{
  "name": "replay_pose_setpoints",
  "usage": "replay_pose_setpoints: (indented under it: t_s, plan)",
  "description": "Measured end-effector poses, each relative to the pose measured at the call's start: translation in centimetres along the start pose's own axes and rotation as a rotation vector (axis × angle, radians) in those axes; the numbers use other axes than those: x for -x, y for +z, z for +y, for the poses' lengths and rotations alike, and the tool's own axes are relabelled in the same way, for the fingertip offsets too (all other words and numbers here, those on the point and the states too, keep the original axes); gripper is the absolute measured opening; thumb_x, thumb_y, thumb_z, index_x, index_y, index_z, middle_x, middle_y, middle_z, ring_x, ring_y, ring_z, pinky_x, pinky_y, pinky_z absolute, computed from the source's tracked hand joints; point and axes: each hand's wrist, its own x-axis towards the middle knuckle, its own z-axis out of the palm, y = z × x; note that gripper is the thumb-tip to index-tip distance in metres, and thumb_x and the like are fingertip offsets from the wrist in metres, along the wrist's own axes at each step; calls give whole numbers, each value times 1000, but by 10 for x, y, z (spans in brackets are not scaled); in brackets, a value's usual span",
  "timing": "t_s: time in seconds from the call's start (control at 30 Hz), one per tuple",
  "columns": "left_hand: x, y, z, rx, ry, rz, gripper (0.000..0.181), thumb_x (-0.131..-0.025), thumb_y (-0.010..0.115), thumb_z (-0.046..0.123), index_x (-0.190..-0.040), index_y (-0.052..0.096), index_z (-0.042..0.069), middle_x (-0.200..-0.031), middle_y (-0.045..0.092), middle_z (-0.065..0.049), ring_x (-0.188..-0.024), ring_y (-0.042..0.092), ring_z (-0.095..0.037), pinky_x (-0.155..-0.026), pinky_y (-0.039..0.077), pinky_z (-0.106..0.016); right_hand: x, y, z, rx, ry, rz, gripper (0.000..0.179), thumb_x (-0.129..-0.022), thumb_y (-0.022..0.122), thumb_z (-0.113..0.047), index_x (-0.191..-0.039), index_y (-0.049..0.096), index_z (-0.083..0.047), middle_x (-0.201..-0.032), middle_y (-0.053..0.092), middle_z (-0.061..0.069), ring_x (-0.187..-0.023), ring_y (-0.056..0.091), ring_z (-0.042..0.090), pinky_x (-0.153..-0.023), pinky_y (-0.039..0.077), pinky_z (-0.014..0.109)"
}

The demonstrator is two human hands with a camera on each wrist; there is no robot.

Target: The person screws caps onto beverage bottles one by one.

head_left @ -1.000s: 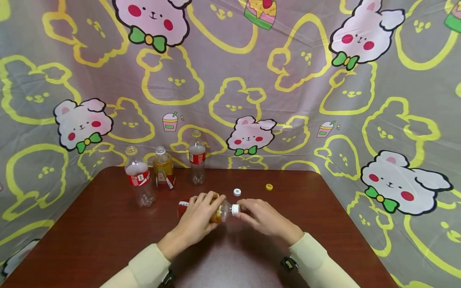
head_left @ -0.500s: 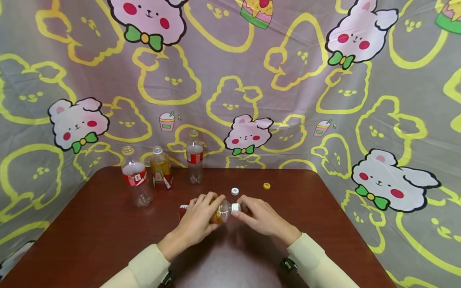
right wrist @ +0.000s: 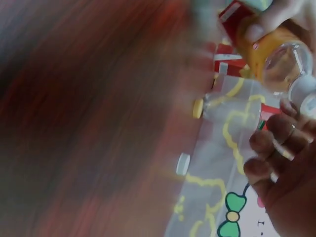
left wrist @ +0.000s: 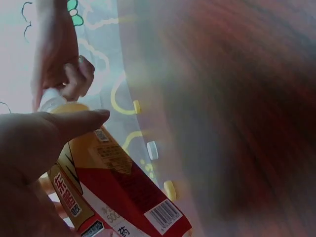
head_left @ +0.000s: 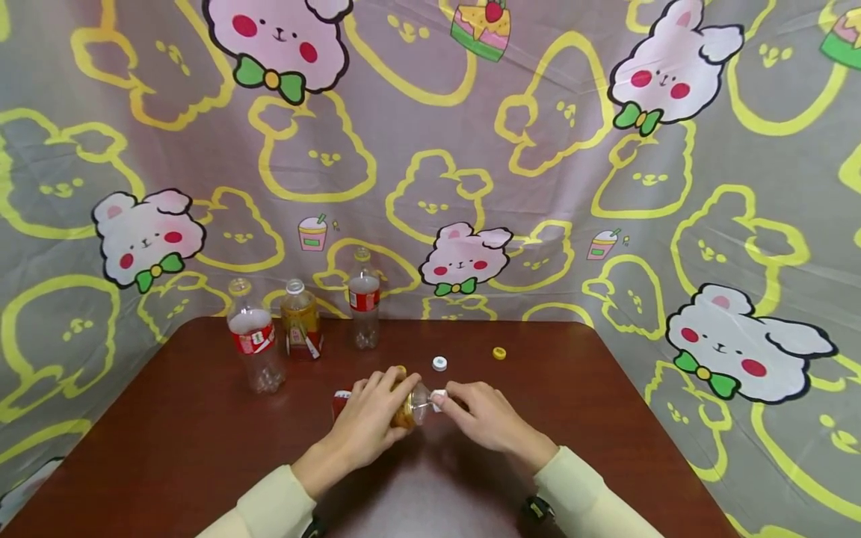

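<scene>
While the left hand (head_left: 370,415) curls its fingers around an amber, red-based bottle (head_left: 407,412) held on its side over the middle of the desk (head_left: 168,448), the right hand (head_left: 491,415) pinches the white cap (head_left: 439,400) at its neck, which points to the desk's right edge. Past them, towards the left edge, stands a large clear bottle (head_left: 258,340). A half-hidden yellow cap (head_left: 400,369) shows just behind the left hand, a loose white cap (head_left: 439,363) to its right. Farther on are a second amber bottle (head_left: 303,325), near the far-left corner, and another yellow cap (head_left: 499,353). A slimmer clear bottle (head_left: 365,302) stands by the far edge, before a patterned cloth (head_left: 538,187).
</scene>
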Motion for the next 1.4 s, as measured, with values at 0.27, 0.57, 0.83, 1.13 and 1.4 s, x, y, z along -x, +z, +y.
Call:
replay_pose_setpoints:
  t_s: [0.27, 0.57, 0.83, 1.13, 1.4]
  plan:
    - [-1, -4, -2, 30, -5, 9, 80, -69, 94, 28, -139, 58, 15, -125, 57, -6, -107, 56, -27, -86, 48, -53, -1, 0, 4, 269, -248, 84, 20, -105, 49, -41, -99, 53, -23, -75, 43, -17, -65, 45, 2, -57, 37, 20]
    - [-1, -4, 1, 6, -23, 71, 79, -66, 95, 25, -135, 61, 13, -122, 57, -7, -102, 57, -28, -84, 48, -51, -3, 4, -10, 217, -109, 99, 24, -107, 43, -41, -92, 49, -24, -65, 38, -15, -57, 43, 4, -49, 34, 22]
    - [0, -8, -1, -3, -9, 70, 79, -65, 95, 28, -134, 61, 13, -119, 59, -5, -102, 59, -27, -82, 49, -51, -2, 0, -12, 160, -51, 79, 26, -106, 42, -47, -92, 54, -28, -66, 43, -18, -60, 46, 4, -53, 37, 23]
    - [7, -26, -15, 53, -95, 119, 84, -60, 96, 24, -135, 59, 16, -115, 61, 0, -99, 62, -24, -80, 51, -48, -1, -30, 3, 182, -47, 82, 28, -105, 46, -46, -111, 64, -25, -97, 68, -17, -84, 61, 1, -74, 53, 33]
    - [18, -52, -31, 155, -198, 265, 83, -64, 96, 26, -135, 55, 15, -120, 60, -1, -100, 65, -23, -79, 55, -47, -8, -58, 26, 197, 1, 131, 19, -103, 54, -40, -105, 67, -26, -93, 63, -19, -80, 58, 2, -73, 51, 33]
